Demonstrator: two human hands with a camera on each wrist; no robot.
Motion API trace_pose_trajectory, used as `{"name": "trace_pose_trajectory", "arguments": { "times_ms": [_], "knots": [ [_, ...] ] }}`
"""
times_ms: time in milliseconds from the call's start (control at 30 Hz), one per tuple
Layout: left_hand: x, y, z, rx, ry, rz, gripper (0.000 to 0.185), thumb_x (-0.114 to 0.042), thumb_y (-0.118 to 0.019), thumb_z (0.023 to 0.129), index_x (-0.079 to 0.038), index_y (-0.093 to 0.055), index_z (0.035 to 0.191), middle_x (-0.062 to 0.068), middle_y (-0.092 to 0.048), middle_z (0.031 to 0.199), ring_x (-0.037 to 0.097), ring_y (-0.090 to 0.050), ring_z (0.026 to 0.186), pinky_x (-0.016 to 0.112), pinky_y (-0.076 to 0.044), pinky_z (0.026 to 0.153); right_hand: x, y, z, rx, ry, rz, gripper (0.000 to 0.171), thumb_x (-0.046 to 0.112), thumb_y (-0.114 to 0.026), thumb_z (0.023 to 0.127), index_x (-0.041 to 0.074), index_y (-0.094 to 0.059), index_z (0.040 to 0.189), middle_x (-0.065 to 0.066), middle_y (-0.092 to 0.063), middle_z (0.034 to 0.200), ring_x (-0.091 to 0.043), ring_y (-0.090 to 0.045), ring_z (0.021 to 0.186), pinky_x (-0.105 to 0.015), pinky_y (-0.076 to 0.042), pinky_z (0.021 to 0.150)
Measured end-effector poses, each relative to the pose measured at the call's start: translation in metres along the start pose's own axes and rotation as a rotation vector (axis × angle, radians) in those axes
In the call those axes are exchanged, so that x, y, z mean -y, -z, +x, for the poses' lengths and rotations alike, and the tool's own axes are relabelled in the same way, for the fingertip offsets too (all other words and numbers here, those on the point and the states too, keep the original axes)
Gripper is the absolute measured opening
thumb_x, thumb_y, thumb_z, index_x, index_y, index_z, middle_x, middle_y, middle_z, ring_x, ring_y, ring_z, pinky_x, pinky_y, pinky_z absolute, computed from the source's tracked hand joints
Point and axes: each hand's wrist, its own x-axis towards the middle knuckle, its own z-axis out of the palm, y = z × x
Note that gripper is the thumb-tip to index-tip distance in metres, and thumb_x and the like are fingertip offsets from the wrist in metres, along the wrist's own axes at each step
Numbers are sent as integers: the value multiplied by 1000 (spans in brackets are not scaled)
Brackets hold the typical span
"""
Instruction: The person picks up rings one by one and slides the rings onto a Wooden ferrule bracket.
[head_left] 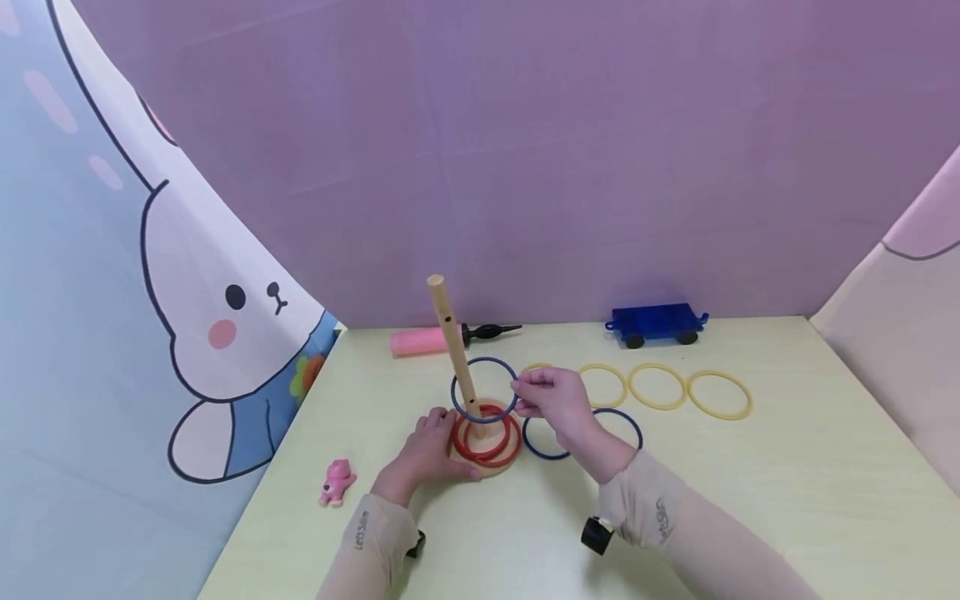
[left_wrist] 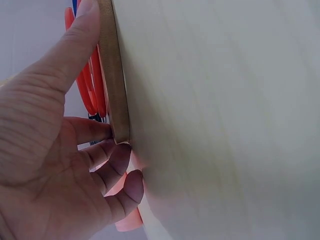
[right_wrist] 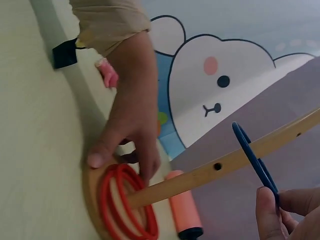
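A wooden peg (head_left: 452, 342) stands on a round wooden base (head_left: 501, 467), tilted slightly left. Red rings (head_left: 487, 439) lie stacked on the base around the peg. My left hand (head_left: 429, 450) grips the base's left rim, with the thumb (left_wrist: 65, 55) on the rim's edge (left_wrist: 114, 75) and the fingers curled against it. My right hand (head_left: 542, 398) pinches a blue ring (head_left: 483, 388) by its right side. That blue ring (right_wrist: 252, 155) encircles the peg (right_wrist: 225, 167) and hangs tilted above the red rings (right_wrist: 125, 200).
A second blue ring (head_left: 581, 435) lies flat right of the base, partly under my right wrist. Several yellow rings (head_left: 657, 386) form a row behind it. A blue toy cart (head_left: 656, 323), a pink pump (head_left: 420, 340) and a small pink figure (head_left: 336, 482) also sit on the table.
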Motion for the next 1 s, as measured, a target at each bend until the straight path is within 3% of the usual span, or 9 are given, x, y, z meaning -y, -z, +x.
{"name": "trace_pose_trajectory", "arguments": {
  "times_ms": [367, 500, 600, 1000],
  "knots": [
    [2, -1, 1, -19, -27, 36, 115, -61, -85, 61, -7, -36, 150, 13, -39, 143, 32, -36, 127, 54, -39, 103, -48, 3, 5, -30, -35, -6, 12, -6, -67, 87, -13, -67, 97, -15, -69, 77, -17, -66, 58, -32, -58, 62],
    [4, -2, 1, -31, -55, 51, 114, -60, -85, 61, -5, -38, 148, 15, -40, 141, 34, -37, 125, 54, -38, 102, -60, 8, 5, -46, -13, -37, 13, -7, -67, 86, -14, -67, 97, -23, -69, 84, -21, -67, 60, -34, -59, 63],
    [4, -3, 0, -28, -59, 49, 113, -59, -86, 61, -5, -38, 148, 15, -40, 140, 34, -38, 124, 54, -38, 102, -64, 15, 3, -54, 5, -55, 14, -7, -67, 86, -15, -67, 98, -27, -68, 91, -25, -68, 63, -35, -59, 63],
    [4, -2, 1, -27, -51, 47, 116, -61, -85, 61, -5, -36, 149, 14, -38, 143, 33, -36, 127, 55, -38, 103, -69, 64, -13, -76, 36, -138, 16, -2, -67, 88, -14, -66, 99, -21, -69, 81, -23, -67, 62, -35, -58, 59]
  ]
}}
